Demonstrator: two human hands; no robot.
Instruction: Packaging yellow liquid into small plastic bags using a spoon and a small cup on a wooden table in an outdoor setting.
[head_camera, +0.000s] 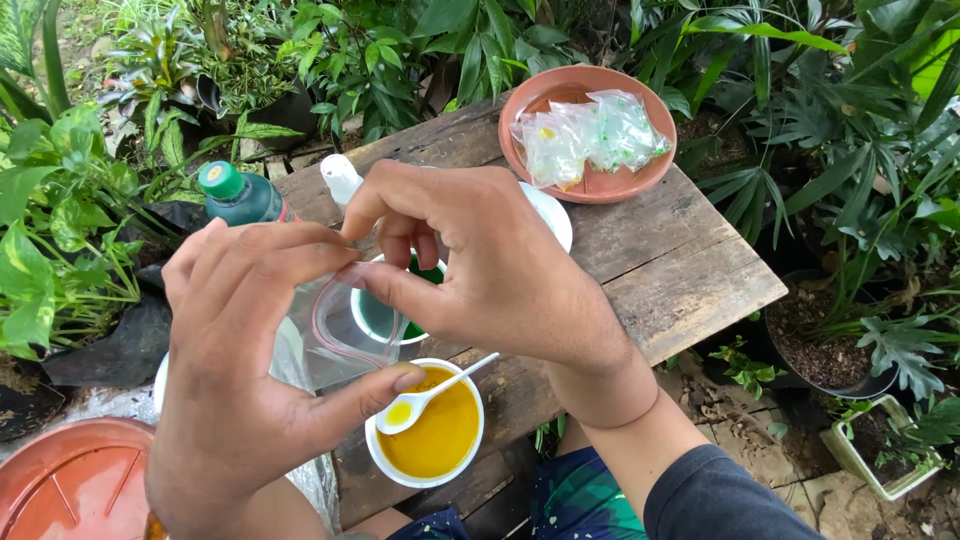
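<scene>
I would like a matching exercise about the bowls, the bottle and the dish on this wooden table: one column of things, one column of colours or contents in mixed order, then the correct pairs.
Things:
1. bottle cap
2. near white bowl
3. far white bowl
4. round clay dish

Colours or contents:
A. yellow-orange liquid and a white spoon
B. small clear plastic bags
C. green liquid
D. green, on a dark bottle

Pairs: 1-D, 2-A, 3-C, 4-B
</scene>
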